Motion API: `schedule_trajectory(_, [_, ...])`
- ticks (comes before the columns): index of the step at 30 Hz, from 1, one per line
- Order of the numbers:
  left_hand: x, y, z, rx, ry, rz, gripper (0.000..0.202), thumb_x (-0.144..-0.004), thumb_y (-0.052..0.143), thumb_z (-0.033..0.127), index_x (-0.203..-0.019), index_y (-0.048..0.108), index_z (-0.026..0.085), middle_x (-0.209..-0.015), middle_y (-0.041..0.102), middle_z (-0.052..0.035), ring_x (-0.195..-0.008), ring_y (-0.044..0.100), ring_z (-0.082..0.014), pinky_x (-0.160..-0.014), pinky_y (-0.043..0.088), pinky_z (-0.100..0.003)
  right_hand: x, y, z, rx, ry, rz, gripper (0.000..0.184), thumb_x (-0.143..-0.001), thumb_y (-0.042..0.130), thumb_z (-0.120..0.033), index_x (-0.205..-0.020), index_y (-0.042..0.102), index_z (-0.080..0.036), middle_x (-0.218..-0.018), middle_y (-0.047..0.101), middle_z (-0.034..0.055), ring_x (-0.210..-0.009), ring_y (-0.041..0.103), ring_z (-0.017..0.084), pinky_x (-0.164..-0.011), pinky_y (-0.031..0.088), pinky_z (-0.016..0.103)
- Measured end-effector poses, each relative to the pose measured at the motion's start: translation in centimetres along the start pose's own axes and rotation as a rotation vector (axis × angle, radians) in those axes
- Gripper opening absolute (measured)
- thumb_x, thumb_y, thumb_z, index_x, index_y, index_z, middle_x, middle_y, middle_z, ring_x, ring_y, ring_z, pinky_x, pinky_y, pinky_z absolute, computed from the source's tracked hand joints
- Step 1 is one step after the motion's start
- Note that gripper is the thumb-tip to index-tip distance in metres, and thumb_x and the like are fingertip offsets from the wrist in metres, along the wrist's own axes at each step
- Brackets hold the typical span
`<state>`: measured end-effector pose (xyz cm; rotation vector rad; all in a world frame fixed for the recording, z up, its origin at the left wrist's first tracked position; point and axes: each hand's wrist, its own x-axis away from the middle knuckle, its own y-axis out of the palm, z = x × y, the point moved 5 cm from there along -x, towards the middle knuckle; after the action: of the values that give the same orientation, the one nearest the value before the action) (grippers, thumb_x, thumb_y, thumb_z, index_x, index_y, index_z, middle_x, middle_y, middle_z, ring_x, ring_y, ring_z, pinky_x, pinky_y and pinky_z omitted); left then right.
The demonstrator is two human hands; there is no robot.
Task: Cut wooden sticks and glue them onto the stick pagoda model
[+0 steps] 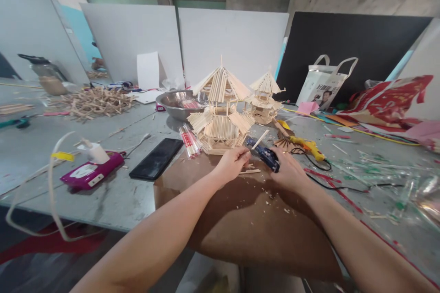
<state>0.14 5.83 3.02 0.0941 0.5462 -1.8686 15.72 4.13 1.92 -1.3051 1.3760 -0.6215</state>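
My left hand point(235, 163) is closed in a pinch at one end of a short pale wooden stick point(260, 139), which slants up to the right. My right hand point(288, 170) is wrapped round a dark blue hand tool point(264, 153). The tool's far end lies close to the stick; its exact kind is unclear. Just behind my hands stands a two-tiered pavilion model point(222, 126) built of thin sticks. A few cut stick pieces point(250, 171) and pale crumbs lie below my hands on a brown sheet point(240, 206).
A smaller stick pavilion point(264, 98) and a metal bowl point(172, 103) stand behind. A yellow glue gun point(309, 146) with a black cord lies right. To the left are a phone point(156, 159), a purple power strip point(92, 171) and a stick pile point(98, 103).
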Motion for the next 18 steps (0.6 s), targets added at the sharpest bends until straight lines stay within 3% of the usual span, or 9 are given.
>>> schedule_trajectory(4, [0.01, 0.58, -0.45, 0.027, -0.041, -0.092, 0.027, -0.073, 0.044, 0.033, -0.052, 0.046, 0.016, -0.042, 0.044, 0.0036, -0.036, 0.034, -0.0051, -0.038, 0.025, -0.018, 0.30, -0.15, -0.98, 0.033, -0.066, -0.004, 0.046, -0.061, 0.049, -0.020, -0.107, 0.044, -0.016, -0.096, 0.055, 0.0091, -0.087, 0.050, 0.022, -0.074, 0.035, 0.029])
schedule_trajectory(11, [0.17, 0.61, -0.05, 0.095, -0.067, -0.137, 0.037, -0.073, 0.044, 0.043, -0.047, 0.044, 0.016, -0.037, 0.039, 0.0045, -0.032, 0.031, -0.0037, -0.036, 0.021, -0.019, 0.49, -0.10, -1.01, 0.041, -0.054, -0.001, 0.041, -0.062, 0.050, -0.021, -0.103, 0.046, -0.017, -0.091, 0.057, 0.0093, -0.085, 0.051, 0.023, -0.072, 0.035, 0.029])
schedule_trajectory(18, [0.17, 0.76, -0.22, 0.124, -0.113, -0.203, 0.036, -0.073, 0.047, 0.042, -0.049, 0.044, 0.014, -0.039, 0.040, 0.0048, -0.033, 0.032, -0.0030, -0.037, 0.022, -0.018, 0.53, 0.10, -1.09, -0.015, -0.059, -0.030, 0.039, -0.063, 0.049, -0.019, -0.101, 0.047, -0.017, -0.092, 0.056, 0.0079, -0.085, 0.052, 0.020, -0.072, 0.035, 0.027])
